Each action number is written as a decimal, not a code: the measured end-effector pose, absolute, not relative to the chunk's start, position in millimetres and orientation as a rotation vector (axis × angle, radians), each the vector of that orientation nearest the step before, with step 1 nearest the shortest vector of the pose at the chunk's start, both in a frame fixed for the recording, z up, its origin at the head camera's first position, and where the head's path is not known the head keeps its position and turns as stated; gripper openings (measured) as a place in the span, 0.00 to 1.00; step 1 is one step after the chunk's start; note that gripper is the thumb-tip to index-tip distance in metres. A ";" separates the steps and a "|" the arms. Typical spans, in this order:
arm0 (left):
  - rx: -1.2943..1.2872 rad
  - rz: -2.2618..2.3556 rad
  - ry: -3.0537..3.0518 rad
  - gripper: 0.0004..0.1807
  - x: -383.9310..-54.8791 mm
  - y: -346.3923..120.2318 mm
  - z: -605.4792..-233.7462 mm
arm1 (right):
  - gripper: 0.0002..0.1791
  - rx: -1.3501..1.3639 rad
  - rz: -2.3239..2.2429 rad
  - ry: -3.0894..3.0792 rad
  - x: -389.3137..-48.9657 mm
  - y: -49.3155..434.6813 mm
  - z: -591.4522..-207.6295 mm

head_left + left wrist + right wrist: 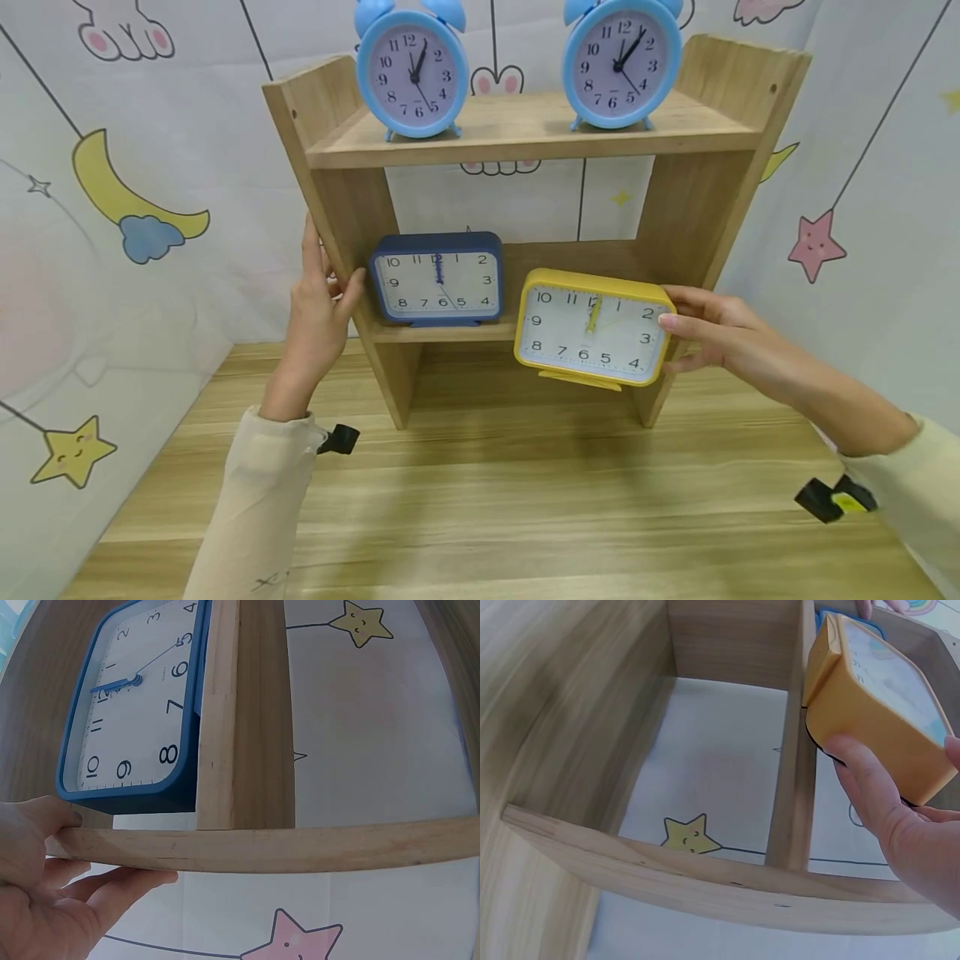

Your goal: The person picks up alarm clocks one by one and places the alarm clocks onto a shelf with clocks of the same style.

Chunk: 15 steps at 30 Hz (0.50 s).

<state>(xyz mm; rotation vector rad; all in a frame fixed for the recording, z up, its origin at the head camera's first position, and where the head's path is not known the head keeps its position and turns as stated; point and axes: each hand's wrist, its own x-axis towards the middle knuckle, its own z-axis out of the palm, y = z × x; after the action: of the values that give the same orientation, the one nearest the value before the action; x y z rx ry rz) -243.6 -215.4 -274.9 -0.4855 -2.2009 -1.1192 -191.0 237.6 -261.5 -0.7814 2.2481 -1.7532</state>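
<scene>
My right hand [723, 327] grips a yellow rectangular clock [592, 325] by its right end, thumb on the face side. The clock is tilted, its right end lower, in front of the middle board of a small wooden shelf [525, 148]. On that board's left half a dark blue rectangular clock [437, 279] stands upright. My left hand [318, 304] holds the shelf's left side panel, thumb at its front edge and fingers along the outside. In the left wrist view the thumb lies near the blue clock's [131, 799] corner.
Two light blue round alarm clocks [412, 75] stand on the top board, one left and one right. Under the shelf is a wood-grain table [510, 500]. Behind hangs a white cloth [187, 50] printed with stars and moons.
</scene>
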 end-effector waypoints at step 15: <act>-0.488 -1.116 -2.197 0.46 -243.7 -215.3 -274.3 | 0.30 -0.708 -1.709 2.281 -203.8 227.4 -246.8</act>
<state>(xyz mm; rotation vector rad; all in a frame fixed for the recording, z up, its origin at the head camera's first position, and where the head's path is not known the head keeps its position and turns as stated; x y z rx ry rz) -243.7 -215.3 -274.3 -0.4883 -2.1970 -1.1162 -203.8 227.4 -246.8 -0.7077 2.2806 -1.7091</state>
